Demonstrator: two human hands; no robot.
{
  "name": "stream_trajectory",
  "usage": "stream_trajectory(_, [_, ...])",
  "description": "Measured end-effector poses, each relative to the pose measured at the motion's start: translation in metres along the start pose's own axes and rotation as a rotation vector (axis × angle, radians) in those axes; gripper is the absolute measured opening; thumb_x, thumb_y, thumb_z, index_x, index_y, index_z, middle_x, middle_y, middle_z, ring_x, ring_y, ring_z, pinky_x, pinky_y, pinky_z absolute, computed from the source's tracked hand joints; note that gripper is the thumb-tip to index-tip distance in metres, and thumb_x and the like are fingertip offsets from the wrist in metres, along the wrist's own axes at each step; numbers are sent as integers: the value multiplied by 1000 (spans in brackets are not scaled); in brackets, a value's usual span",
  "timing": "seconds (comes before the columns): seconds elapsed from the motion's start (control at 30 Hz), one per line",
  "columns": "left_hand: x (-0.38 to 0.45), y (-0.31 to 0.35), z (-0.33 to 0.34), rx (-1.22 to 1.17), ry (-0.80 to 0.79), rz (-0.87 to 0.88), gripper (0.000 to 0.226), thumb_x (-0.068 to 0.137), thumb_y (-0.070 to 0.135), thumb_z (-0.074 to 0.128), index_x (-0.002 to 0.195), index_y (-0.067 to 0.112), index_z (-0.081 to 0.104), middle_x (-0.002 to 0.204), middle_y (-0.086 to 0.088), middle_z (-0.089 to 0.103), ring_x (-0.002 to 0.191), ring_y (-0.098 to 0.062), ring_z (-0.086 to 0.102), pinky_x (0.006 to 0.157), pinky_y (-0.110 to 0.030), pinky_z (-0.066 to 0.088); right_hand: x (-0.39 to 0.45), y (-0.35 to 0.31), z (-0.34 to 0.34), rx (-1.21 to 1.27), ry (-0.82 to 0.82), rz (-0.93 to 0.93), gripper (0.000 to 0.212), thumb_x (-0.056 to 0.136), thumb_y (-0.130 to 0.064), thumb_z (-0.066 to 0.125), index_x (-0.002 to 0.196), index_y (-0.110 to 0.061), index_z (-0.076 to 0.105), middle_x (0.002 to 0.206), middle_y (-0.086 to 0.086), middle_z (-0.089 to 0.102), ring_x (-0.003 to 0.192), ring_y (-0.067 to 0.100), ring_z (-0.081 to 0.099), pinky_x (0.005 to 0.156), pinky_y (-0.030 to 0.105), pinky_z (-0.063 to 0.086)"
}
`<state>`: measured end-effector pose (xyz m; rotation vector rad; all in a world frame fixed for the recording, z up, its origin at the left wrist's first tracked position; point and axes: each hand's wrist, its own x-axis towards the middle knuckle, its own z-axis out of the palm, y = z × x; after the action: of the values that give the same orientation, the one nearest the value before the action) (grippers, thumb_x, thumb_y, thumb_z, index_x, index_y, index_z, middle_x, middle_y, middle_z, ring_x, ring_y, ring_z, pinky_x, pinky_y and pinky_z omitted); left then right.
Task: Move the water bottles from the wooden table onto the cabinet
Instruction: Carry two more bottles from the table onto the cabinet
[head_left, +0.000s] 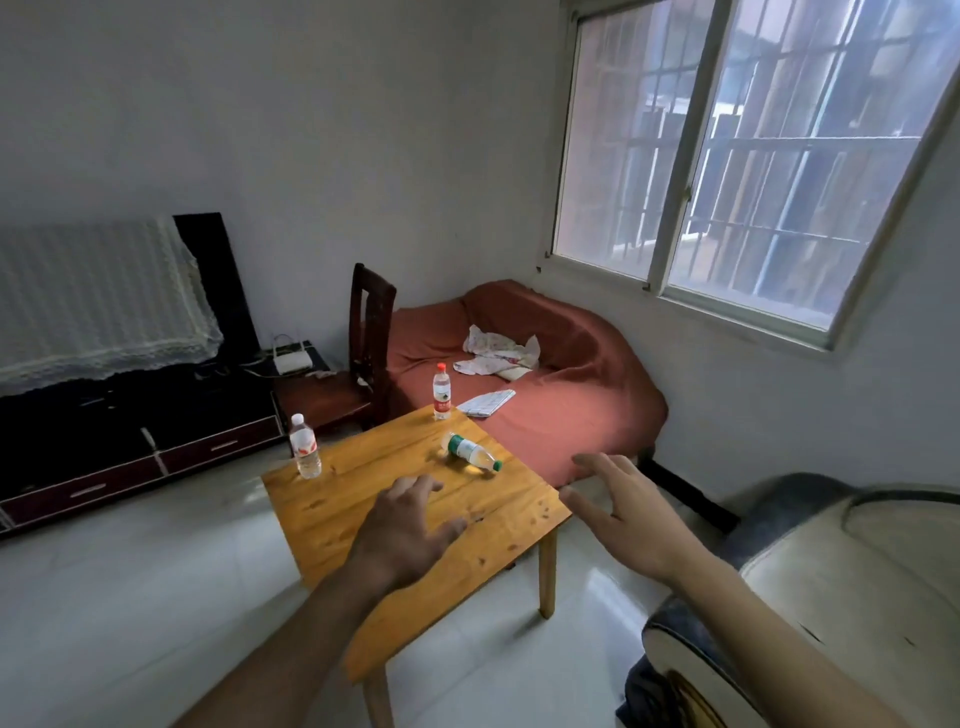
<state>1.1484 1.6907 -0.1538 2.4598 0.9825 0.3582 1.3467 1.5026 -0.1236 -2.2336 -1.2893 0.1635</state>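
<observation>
Our left hand (410, 525) hovers over the wooden table (363, 519), fingers spread and empty; our right hand (618, 506) is just as wide and empty past the table's right edge. We should probably take the lying bottle (470, 453) first, across its body so it can't roll. The white-capped bottle (304, 447) stands at the left edge, the red-capped bottle (442, 392) at the far corner. Beyond lie the dark cabinet (130, 441) at left, a chair (363, 358) and red-covered sofa (561, 384)

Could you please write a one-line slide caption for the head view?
Both open hands, left and right, reach over a wooden table holding three water bottles, one lying down.
</observation>
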Motion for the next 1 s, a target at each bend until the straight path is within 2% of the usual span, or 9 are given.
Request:
stream_trajectory(0.17, [86, -21, 16, -48, -1, -32, 55, 88, 54, 61, 136, 30, 47, 141, 1, 46, 121, -19, 50, 94, -34, 51, 81, 26, 21, -30, -23, 7, 58, 92, -61, 49, 141, -29, 44, 134, -4, 49, 120, 14, 50, 100, 27, 40])
stream_trajectory(0.33, [174, -50, 28, -120, -18, -44, 55, 87, 56, 61, 135, 31, 48, 140, 1, 48, 118, -18, 52, 94, -34, 50, 163, 30, 48, -46, -88, 40, 58, 92, -61, 49, 141, -30, 44, 133, -1, 49, 111, 13, 55, 98, 29, 45])
stream_trajectory(0.47, [250, -70, 17, -113, 17, -35, 58, 88, 54, 63, 137, 27, 49, 139, 0, 49, 122, -19, 50, 95, -30, 46, 236, 30, 58, -83, -115, 35, 59, 91, -63, 48, 141, -33, 43, 136, -2, 48, 111, 16, 56, 97, 32, 47])
stream_trajectory(0.63, [311, -89, 15, -129, 14, -77, 58, 85, 58, 64, 133, 29, 51, 137, 2, 50, 115, -20, 55, 92, -33, 48, 303, 40, 78, -66, -124, 24, 56, 92, -57, 50, 141, -29, 44, 132, 2, 51, 111, 18, 54, 91, 27, 40])
stream_trajectory(0.73, [337, -104, 23, -124, -15, -128, 57, 85, 58, 62, 133, 31, 49, 138, 5, 48, 108, -19, 60, 92, -34, 49, 343, 51, 96, -50, -174, -5, 56, 93, -58, 48, 141, -30, 42, 138, 0, 49, 117, 17, 52, 91, 24, 38])
stream_trajectory(0.87, [370, -125, 37, -110, -20, -234, 57, 87, 58, 60, 135, 31, 47, 137, 6, 46, 108, -18, 59, 90, -33, 48, 403, 70, 119, -3, -220, -52, 53, 95, -53, 51, 141, -30, 43, 140, 0, 48, 123, 16, 50, 91, 22, 36])
stream_trajectory(1.0, [404, -136, 52, -86, -36, -356, 56, 88, 59, 58, 135, 31, 46, 137, 8, 45, 111, -18, 56, 95, -36, 49, 467, 101, 146, 35, -293, -108, 53, 95, -55, 50, 141, -28, 44, 139, 1, 49, 117, 15, 51, 91, 23, 40])
